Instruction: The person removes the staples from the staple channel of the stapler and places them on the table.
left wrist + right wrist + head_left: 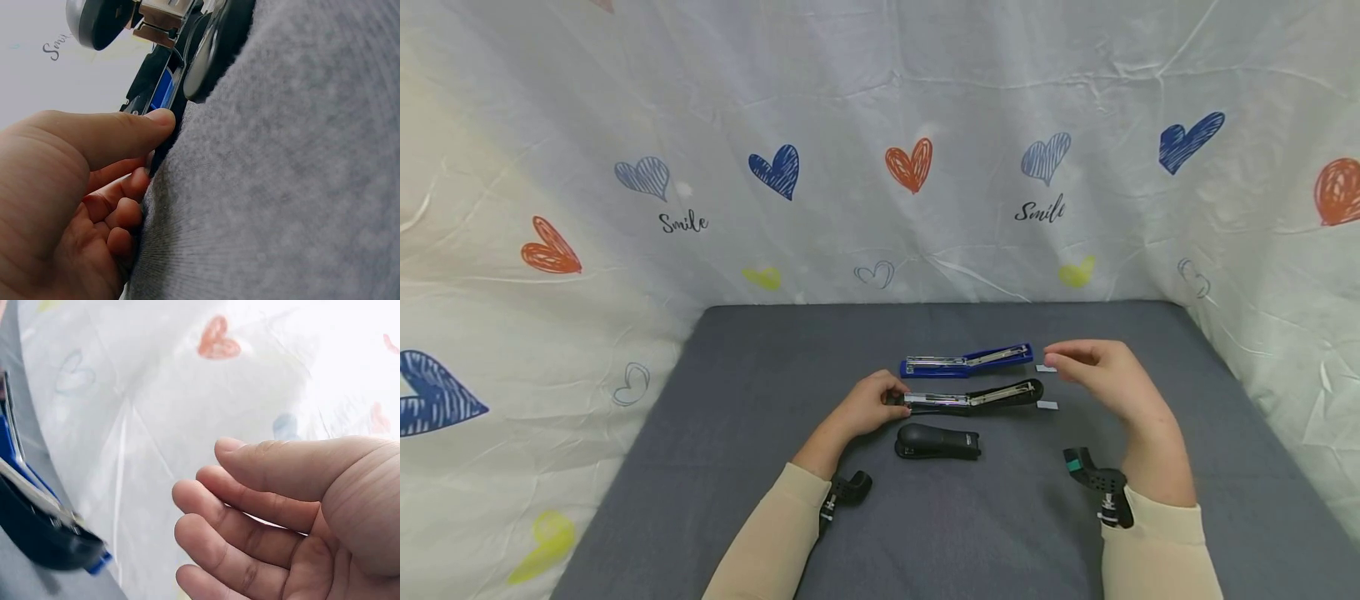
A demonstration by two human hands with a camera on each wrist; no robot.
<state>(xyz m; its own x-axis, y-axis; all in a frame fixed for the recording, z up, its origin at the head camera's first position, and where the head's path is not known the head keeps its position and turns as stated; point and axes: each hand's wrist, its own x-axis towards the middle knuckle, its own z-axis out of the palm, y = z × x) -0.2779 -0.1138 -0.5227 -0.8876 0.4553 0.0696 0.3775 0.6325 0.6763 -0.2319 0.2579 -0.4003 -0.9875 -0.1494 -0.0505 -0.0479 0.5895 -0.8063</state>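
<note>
My left hand (868,406) pinches the left end of a black stapler (1006,395), which lies unfolded with its metal magazine showing. In the left wrist view the thumb (159,119) presses against that stapler's dark edge. Behind it lies a blue stapler (998,357), also unfolded. My right hand (1108,372) hovers near the right ends of both staplers; the right wrist view shows its fingers loosely bent, with nothing between thumb and fingertips. Two small staple strips (1047,406) lie on the table beside the staplers' right ends, one partly behind the right fingertips.
A closed black stapler (936,442) lies in front of the unfolded pair. Grey cloth covers the table (775,367). A white curtain (850,100) printed with hearts hangs behind and along both sides.
</note>
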